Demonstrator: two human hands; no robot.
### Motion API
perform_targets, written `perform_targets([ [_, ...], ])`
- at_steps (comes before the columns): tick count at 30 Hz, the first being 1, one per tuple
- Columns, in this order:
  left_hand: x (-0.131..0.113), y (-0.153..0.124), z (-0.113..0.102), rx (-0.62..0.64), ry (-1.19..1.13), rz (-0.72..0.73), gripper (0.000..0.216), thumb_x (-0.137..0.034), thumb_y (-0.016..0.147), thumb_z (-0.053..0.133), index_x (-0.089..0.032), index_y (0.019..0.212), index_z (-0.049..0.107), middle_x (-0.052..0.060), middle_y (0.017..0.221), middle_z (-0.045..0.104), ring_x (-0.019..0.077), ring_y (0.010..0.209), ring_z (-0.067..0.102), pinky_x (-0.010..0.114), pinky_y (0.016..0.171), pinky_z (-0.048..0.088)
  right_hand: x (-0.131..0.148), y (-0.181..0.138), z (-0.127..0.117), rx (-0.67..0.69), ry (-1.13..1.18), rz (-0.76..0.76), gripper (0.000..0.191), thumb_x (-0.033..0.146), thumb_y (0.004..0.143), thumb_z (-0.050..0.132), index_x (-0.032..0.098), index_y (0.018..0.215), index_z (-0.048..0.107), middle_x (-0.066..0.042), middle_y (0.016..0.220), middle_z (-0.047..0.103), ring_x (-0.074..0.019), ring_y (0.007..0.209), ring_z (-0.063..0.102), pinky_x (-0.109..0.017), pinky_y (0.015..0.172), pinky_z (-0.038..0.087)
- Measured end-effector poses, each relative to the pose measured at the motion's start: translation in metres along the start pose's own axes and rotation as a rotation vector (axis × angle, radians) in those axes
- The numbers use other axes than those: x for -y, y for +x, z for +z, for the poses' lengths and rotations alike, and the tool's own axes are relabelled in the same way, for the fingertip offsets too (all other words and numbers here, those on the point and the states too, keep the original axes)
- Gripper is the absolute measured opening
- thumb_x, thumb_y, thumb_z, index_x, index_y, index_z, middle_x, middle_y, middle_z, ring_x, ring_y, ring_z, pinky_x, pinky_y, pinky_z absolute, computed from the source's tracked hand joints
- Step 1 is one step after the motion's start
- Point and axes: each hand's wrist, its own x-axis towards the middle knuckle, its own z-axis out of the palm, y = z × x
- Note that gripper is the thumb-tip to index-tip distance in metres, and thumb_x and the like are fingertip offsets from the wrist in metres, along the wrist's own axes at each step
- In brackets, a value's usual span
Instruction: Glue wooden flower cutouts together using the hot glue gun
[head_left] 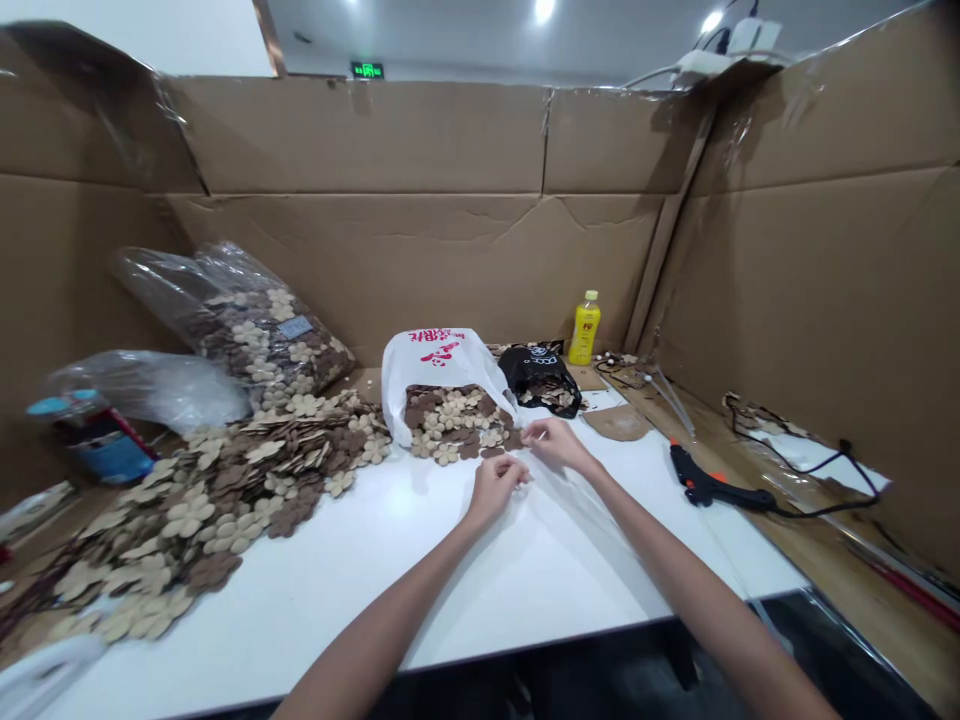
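Pinching clear plastic sheet | left hand, right hand close together | sheet runs toward lower right

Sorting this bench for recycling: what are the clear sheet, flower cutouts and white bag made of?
The clear sheet looks like thin plastic film, glossy and softly creased. The flower cutouts seem thin wood or plywood, matte with crisp edges, though dark ones could be card. The white bag appears thin plastic, slightly shiny, crinkled, with pink print.
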Motion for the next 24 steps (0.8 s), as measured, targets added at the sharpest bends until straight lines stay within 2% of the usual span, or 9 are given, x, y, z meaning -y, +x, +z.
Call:
perform_targets([
  [3,-0.003,-0.002,0.002,0.054,0.032,-0.015,0.018,-0.015,0.063,0.045,-0.014,0.055,0.061,0.003,0.054,0.061,0.0132,0.053,0.055,0.023,0.053,0.040,0.014,0.005,0.021,0.063,-0.089,-0.034,0.026,0.023,0.066,0.060,0.017,0.091,0.065,-0.006,0.086,0.065,-0.0185,0.080,0.059,-0.024,0.069,0.042],
  [6,-0.007,-0.004,0.003,0.063,0.029,-0.024,0.018,-0.014,0.062,0.044,-0.014,0.055,0.061,0.003,0.054,0.061,0.0133,0.053,0.055,0.023,0.053,0.041,0.017,0.009,0.032,0.000,-0.213,0.037,0.042,0.031,0.065,0.063,0.018,0.105,0.060,-0.010,0.100,0.060,-0.0219,0.089,0.058,-0.027,0.073,0.041],
  [9,-0.009,-0.004,0.002,0.060,0.017,-0.034,0.018,-0.014,0.062,0.044,-0.014,0.055,0.060,0.002,0.052,0.060,0.0127,0.051,0.054,0.023,0.053,0.041,0.013,0.010,0.037,-0.038,-0.207,0.076,0.039,0.032,0.067,0.062,0.020,0.104,0.061,-0.009,0.103,0.058,-0.0201,0.088,0.058,-0.026,0.074,0.040],
  [13,-0.006,-0.003,0.002,0.026,-0.004,-0.044,0.016,-0.016,0.063,0.046,-0.014,0.057,0.061,0.002,0.051,0.059,0.0127,0.051,0.054,0.023,0.052,0.041,0.007,0.012,0.039,-0.056,-0.039,0.048,0.024,0.024,0.069,0.060,0.018,0.091,0.065,-0.005,0.086,0.065,-0.0161,0.078,0.059,-0.023,0.068,0.041],
  [17,0.000,0.001,0.001,-0.050,-0.115,-0.073,0.015,-0.022,0.065,0.050,-0.013,0.063,0.062,0.004,0.054,0.060,0.0134,0.053,0.056,0.023,0.052,0.042,0.010,0.007,0.031,-0.144,0.069,-0.071,0.018,0.018,0.072,0.054,0.015,0.083,0.067,-0.005,0.077,0.067,-0.0153,0.070,0.058,-0.024,0.066,0.042],
  [20,0.003,0.005,0.000,-0.168,-0.321,-0.169,0.021,-0.030,0.068,0.053,-0.012,0.074,0.062,0.005,0.059,0.062,0.0142,0.054,0.058,0.024,0.054,0.043,0.017,-0.006,0.016,-0.202,0.080,-0.188,0.018,0.015,0.073,0.051,0.015,0.080,0.067,-0.006,0.078,0.067,-0.0155,0.069,0.058,-0.025,0.066,0.043],
  [22,0.002,0.008,-0.001,-0.215,-0.466,-0.229,0.028,-0.038,0.068,0.056,-0.012,0.077,0.060,0.006,0.063,0.063,0.0148,0.056,0.059,0.026,0.055,0.044,0.024,-0.019,0.005,-0.208,0.065,-0.274,0.019,0.013,0.074,0.049,0.017,0.079,0.067,-0.005,0.079,0.067,-0.0156,0.069,0.058,-0.026,0.066,0.044],
  [24,0.001,0.009,-0.002,-0.206,-0.532,-0.226,0.031,-0.042,0.065,0.062,-0.012,0.074,0.059,0.005,0.062,0.061,0.0136,0.055,0.057,0.025,0.055,0.044,0.030,-0.035,-0.002,-0.171,0.044,-0.361,0.021,0.012,0.075,0.048,0.018,0.081,0.067,-0.005,0.079,0.066,-0.0159,0.071,0.059,-0.027,0.068,0.044],
])
